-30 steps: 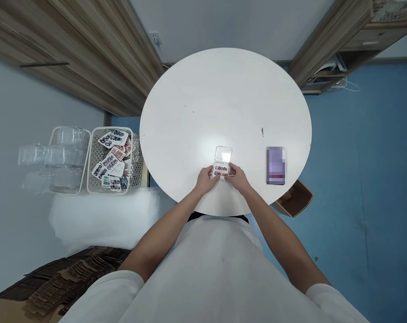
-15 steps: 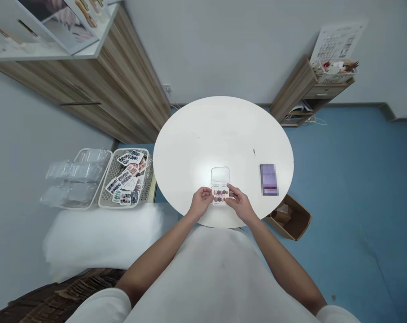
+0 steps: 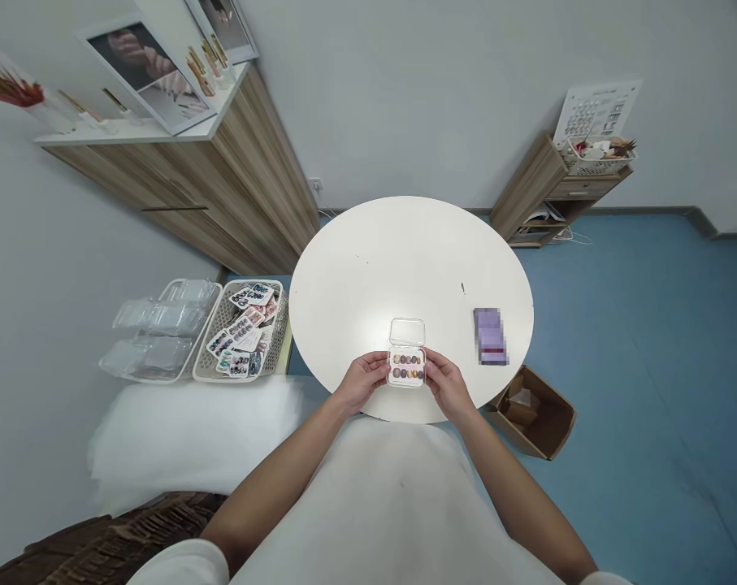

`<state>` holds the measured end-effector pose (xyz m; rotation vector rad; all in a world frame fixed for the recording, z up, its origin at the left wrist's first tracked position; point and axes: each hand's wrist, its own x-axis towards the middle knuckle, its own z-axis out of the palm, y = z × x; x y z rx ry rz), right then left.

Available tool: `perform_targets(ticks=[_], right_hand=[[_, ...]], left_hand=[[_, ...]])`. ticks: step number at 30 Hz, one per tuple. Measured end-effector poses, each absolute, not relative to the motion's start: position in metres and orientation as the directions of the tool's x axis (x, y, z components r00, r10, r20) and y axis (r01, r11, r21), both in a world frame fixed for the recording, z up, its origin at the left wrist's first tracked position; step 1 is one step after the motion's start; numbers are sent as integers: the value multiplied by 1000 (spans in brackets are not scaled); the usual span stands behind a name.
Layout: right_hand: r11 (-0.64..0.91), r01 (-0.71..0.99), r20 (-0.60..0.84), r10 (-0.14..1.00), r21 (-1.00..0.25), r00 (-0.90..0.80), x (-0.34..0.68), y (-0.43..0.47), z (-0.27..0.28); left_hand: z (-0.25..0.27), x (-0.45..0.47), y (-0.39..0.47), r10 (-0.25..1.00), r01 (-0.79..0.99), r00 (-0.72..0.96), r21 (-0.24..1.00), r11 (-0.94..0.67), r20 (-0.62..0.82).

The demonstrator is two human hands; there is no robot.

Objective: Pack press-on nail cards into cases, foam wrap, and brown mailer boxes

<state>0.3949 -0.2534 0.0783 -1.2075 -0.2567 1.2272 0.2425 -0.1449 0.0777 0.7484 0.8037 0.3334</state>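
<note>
Since the previous frame, our left hand [image 3: 359,380] and right hand [image 3: 449,384] had shifted to the side edges of the clear case [image 3: 406,385]; the right thumb no longer lay over its lower corner. The camera had tilted up too, so more of the cabinet top [image 3: 130,136] showed. Both hands were grasping the case, one per side, fingers closed on the edges. It was at the near part of the round counter [image 3: 368,301], in front of us; we couldn't tell if it rested there or was slightly raised. The lid [image 3: 407,331] stood open, hinged away from us, and two rows of small oval pieces [image 3: 407,374] showed uncovered. For the work in hand, we judged the case steadier and its contents easier to view. The purple item [image 3: 491,335] lay apart, to the right.
</note>
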Motion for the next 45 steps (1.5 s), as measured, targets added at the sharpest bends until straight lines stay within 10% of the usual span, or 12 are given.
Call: perform_targets(ticks=[33,45], right_hand=[[-251,-467,-400,882,-848,251,432,-237,76],[-225,-538,-410,877,-812,252,427,-244,74]], left_hand=[[73,251,-154,299,32,739,475,879,-604],[73,252,-160,396,88,704,625,775,-590]])
